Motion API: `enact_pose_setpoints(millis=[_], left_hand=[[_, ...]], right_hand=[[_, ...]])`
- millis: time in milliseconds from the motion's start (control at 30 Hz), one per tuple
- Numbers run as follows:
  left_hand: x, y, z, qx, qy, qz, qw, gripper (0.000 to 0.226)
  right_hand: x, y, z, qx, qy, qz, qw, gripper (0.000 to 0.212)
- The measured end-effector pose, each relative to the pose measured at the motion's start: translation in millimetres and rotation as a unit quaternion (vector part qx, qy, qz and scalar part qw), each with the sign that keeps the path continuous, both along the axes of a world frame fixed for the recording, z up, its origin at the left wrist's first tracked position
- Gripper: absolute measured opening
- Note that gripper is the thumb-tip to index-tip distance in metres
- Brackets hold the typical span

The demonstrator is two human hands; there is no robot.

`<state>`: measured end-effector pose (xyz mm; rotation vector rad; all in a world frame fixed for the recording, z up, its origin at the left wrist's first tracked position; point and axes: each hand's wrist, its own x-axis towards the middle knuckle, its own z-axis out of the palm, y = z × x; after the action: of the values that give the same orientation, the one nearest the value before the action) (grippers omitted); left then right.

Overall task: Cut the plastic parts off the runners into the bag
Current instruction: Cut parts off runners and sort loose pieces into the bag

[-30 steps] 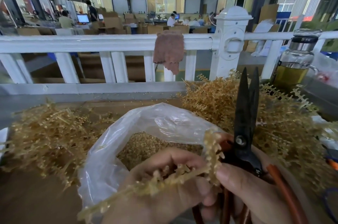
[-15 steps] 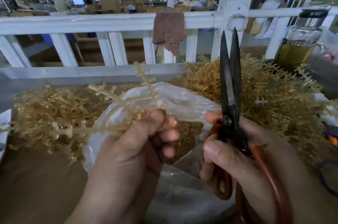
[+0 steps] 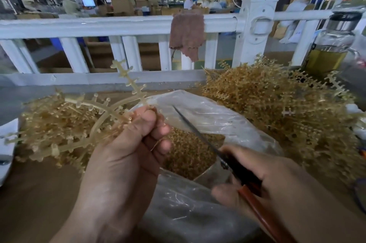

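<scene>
Head view: runner pinched beside the bag mouth, scissors aimed at it

left hand (image 3: 126, 143) pinches the runner (image 3: 103, 112) by its trunk, at 10 o'clock of the bag (image 3: 217, 116) mouth; right hand (image 3: 267, 179) wrapped round the scissors (image 3: 198, 133) handles, tip pointing to 11 o'clock, blade gap unreadable; runner looks light, springy, thin-branched, likely brittle at the gates, so grip the trunk close to the cut; bag holds a heap of cut parts (image 3: 188, 149); runner pile (image 3: 277, 108) at 2 o'clock, another pile (image 3: 49, 123) at 9.

Bag (image 3: 213, 116) between two runner heaps (image 3: 277, 108)
</scene>
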<state>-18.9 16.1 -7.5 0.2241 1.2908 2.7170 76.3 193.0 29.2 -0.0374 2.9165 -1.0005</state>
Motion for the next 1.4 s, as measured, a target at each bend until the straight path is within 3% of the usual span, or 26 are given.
enact_pose_setpoints(millis=[67, 267, 1400], left_hand=[[-0.5, 0.4, 1.2, 0.004, -0.013, 0.004, 1.000, 0.009], [-0.4, 0.2, 2.0, 0.013, -0.023, -0.004, 1.000, 0.014], [9.6, 9.8, 5.3, 0.007, -0.071, 0.003, 0.997, 0.017]], right_hand=[[-0.9, -1.0, -16.4, 0.029, 0.008, 0.035, 0.999, 0.073], [-3.1, 3.4, -18.3, 0.069, 0.049, -0.005, 0.996, 0.074], [-5.3, 6.4, -23.0, 0.087, 0.107, -0.017, 0.990, 0.066]])
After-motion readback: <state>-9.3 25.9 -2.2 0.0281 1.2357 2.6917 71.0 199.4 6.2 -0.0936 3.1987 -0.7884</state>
